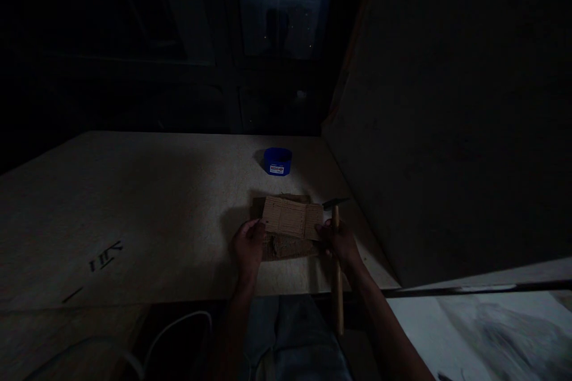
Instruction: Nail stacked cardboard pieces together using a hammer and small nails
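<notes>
A piece of corrugated cardboard [292, 217] with fold lines is held up by its two ends, tilted over more cardboard [292, 247] lying on the table. My left hand [249, 245] pinches its left end between thumb and fingers. At the right end, my right hand [342, 244] grips the cardboard with its thumb and also has a hammer [338, 297] in its grasp. The hammer's wooden handle points down past the table's front edge, and its dark head is at the top. How the fingers wrap the handle is partly hidden in the dim light.
Behind the cardboard stands a blue plastic container [277, 162] with a white label. A large dark panel [447, 131] rises along the right of the wooden table [170, 208]. Dark marks are on the tabletop at left. A white cable [179, 324] hangs below the front edge.
</notes>
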A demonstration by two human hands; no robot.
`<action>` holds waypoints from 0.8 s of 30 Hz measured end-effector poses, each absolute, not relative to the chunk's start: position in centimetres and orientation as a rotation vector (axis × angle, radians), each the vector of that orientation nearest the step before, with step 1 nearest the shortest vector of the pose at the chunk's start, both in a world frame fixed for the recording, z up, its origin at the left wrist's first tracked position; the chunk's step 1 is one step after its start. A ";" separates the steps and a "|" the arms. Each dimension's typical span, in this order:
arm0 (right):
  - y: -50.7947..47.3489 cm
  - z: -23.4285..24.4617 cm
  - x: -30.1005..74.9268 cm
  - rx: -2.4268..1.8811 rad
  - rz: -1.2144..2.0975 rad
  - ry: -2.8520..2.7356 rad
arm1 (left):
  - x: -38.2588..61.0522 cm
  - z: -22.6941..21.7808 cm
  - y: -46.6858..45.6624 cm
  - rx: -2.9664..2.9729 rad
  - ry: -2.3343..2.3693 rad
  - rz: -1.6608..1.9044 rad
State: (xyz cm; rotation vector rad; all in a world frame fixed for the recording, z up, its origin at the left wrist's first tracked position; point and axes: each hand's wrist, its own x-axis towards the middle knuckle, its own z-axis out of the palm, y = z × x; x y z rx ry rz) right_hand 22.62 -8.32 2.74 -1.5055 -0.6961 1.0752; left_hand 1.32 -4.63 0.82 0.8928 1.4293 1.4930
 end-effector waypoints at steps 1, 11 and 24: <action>-8.1 2.8 22.7 -1.514 1.087 -0.703 | 1.2 0.7 -4.6 0.926 1.429 1.455; -6.7 2.0 23.2 -1.518 1.119 -0.747 | -0.2 -0.3 -3.6 0.936 1.359 1.138; -6.6 0.5 22.3 -1.502 1.011 -0.710 | -1.5 2.5 -3.6 1.750 1.606 1.347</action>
